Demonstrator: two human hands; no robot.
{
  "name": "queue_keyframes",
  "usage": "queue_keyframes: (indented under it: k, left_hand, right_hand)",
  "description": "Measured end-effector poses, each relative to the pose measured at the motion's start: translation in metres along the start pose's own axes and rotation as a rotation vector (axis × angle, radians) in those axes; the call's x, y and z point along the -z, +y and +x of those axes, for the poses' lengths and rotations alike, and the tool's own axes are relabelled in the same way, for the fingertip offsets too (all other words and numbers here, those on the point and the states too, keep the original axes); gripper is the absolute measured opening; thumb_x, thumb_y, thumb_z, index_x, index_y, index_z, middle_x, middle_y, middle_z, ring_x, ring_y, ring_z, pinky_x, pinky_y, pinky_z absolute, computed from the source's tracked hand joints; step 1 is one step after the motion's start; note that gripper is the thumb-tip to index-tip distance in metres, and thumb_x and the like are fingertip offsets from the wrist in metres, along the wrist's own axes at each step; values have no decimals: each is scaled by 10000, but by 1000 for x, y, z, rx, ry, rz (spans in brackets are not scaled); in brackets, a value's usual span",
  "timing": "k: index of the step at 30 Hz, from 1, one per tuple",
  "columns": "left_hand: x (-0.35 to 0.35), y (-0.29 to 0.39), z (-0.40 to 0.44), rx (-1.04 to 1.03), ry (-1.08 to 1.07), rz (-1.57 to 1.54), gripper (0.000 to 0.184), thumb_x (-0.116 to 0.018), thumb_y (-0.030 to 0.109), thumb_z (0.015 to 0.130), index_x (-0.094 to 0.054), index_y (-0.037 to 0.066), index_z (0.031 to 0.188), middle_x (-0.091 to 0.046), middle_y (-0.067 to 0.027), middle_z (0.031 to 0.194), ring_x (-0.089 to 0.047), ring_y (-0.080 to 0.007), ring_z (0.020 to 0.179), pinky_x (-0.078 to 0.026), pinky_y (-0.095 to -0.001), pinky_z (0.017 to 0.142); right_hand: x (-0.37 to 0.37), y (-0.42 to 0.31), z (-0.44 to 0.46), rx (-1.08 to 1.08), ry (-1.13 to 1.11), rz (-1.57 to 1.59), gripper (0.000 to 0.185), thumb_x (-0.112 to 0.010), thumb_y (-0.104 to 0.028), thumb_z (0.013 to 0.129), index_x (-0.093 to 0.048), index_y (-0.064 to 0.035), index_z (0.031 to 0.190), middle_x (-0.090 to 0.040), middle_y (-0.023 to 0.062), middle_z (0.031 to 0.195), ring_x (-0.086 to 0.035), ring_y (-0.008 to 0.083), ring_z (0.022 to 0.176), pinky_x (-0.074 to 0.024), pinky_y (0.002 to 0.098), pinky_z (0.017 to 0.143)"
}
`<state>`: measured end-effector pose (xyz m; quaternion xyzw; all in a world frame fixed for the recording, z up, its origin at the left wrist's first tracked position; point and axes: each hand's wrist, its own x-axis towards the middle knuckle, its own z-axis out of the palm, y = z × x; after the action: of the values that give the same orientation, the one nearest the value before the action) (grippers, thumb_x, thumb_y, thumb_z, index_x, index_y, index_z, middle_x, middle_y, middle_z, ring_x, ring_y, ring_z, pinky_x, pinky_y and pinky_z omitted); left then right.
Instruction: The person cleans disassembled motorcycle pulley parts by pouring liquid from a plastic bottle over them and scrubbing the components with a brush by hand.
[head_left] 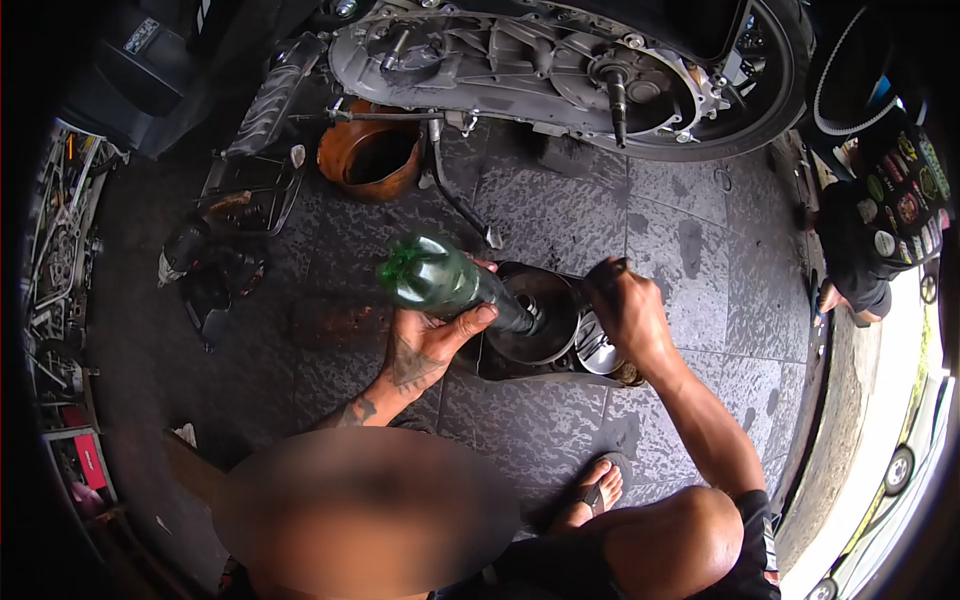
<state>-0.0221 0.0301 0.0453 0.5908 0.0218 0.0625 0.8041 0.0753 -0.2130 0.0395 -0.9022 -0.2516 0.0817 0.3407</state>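
Note:
My left hand [430,345] is wrapped round a green plastic bottle [435,275]. The bottle is tilted, its base up to the left and its neck end down over a dark round pan-like part [548,345]. A shiny metal piece lies near the neck. My right hand [637,312] is closed at the right rim of this part, with something dark at its fingers that I cannot make out. Below the right hand sits a round silvery metal part [598,352], partly hidden by it. These parts rest together in a dark shallow tray on the floor.
Ahead is a scooter's opened engine case [520,75] with a protruding shaft and the rear wheel [770,110]. A cut orange-brown container [370,155] stands below it. Dark parts [215,275] lie left on the tiles [670,250]. Another person [885,205] is at the right.

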Motion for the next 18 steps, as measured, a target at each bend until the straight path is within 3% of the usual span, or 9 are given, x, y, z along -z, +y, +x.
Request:
queue_keyframes:
  k: [3, 8, 12, 15, 16, 18]
  left_hand:
    - [1, -8, -2, 23, -27, -4, 458, -750, 108, 831, -511, 22, 1213, -581, -111, 1208, -567, -181, 1095, -491, -324, 945]
    - [6, -17, -12, 109, -69, -67, 550, -734, 42, 829, -438, 34, 1292, -541, -114, 1260, -528, -193, 1174, -468, -340, 1001]
    - [1, -29, -15, 51, -147, 19, 635, -746, -11, 796, -405, 53, 1328, -518, -97, 1289, -500, -197, 1226, -432, -356, 1054]
    - [-3, -32, -13, 52, -143, -54, 631, -749, -10, 794, -409, 53, 1322, -519, -89, 1290, -497, -196, 1231, -429, -350, 1056]
    - [-5, -31, -13, 49, -125, -54, 584, -725, -10, 800, -425, 25, 1300, -512, -134, 1287, -511, -236, 1221, -411, -401, 1072]
    - [-6, -34, -15, 38, -139, -17, 590, -728, -13, 796, -423, 27, 1299, -515, -136, 1283, -510, -235, 1222, -411, -403, 1071]
  right_hand:
    - [-19, 2, 34, 156, -54, -16, 167, -644, -145, 871, -562, -31, 961, -644, 225, 879, -622, 449, 818, -515, 498, 706]
    - [-34, 4, 77, 155, -309, 122, 220, -676, -228, 866, -627, -23, 929, -655, 219, 783, -638, 421, 788, -506, 473, 680]
    - [-47, 2, 74, 197, -373, 91, 214, -666, -229, 868, -659, -18, 900, -658, 229, 786, -645, 418, 779, -505, 471, 688]
    - [-28, 15, 71, 119, -219, -49, 214, -666, -238, 871, -673, -34, 933, -664, 209, 770, -656, 397, 732, -515, 452, 666]
    - [-13, 10, 65, 48, -149, -89, 220, -664, -224, 854, -659, -12, 911, -646, 225, 727, -646, 409, 707, -509, 463, 642]
    - [-4, 18, 49, 0, -119, -94, 215, -658, -199, 838, -651, 0, 919, -632, 234, 699, -639, 418, 689, -504, 463, 626]
